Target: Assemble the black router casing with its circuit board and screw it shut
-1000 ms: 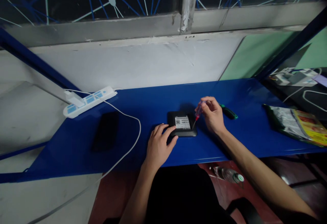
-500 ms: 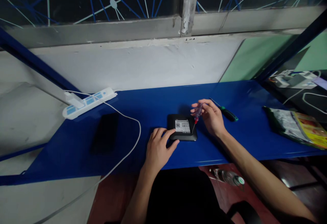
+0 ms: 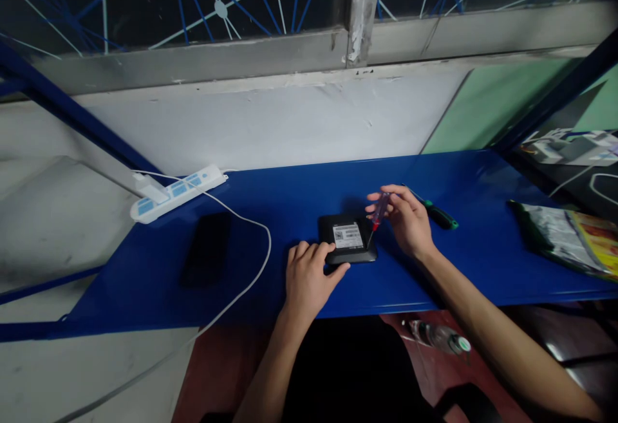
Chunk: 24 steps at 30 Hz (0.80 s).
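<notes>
A flat black electronic device lies on the blue table, with a white label and a QR code on its top. My left hand holds its near left corner, the index fingertip on top and the thumb along the front edge. Between the fingers and thumb of my right hand is a screwdriver with a clear purplish handle and a red collar. It stands tilted, its tip at the device's near right corner. Just beyond my right hand lies a green-and-black screwdriver, its shaft partly hidden.
At the left, a white power strip with a plug in it lies near the wall. A white cable loops across the blue table. A dark flat object lies left of the cable. A shiny packet sits at the right; a bottle is below.
The view has shifted slightly, moving the scene a little right. My left thumb has slid rightward along the device's front edge. The screwdriver stays at the same corner.
</notes>
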Tool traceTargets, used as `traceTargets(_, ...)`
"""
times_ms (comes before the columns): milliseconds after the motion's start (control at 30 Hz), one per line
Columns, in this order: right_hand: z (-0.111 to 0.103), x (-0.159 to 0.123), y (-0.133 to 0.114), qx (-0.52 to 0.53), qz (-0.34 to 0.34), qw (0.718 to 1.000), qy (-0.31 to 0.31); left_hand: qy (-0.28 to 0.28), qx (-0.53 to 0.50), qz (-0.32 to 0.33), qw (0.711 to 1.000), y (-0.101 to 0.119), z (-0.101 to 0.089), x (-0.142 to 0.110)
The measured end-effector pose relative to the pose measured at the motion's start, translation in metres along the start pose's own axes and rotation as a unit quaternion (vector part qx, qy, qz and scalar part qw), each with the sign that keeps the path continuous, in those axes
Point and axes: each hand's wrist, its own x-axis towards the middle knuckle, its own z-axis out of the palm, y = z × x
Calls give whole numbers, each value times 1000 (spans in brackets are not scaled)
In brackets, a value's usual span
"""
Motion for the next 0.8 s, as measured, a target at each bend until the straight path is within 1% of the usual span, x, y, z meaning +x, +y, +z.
traceTargets(167, -3, 2, 3, -21, -56, 998, 22, 4, 18, -7, 1000, 6, 4, -2)
traceTargets(333, -8, 3, 3, -18, -71, 997, 18, -6, -18, -8, 1000, 1, 1, -6)
traceTargets(500, -9, 1, 0, -20, -69, 997, 14, -11, -33, -8, 999, -3, 1, -7)
traceTargets(633, -7, -2, -3, -30, -39, 999, 7, -9, -33, -10, 999, -3, 3, -7)
traceTargets(700, -5, -4, -4, -17, -25, 1000, -6, -5, -35, -10, 999, -3, 3, -7)
traceTargets(800, -3, -5, -5, -2, -29, 999, -16, -4, -43, -13, 999, -4, 3, -8)
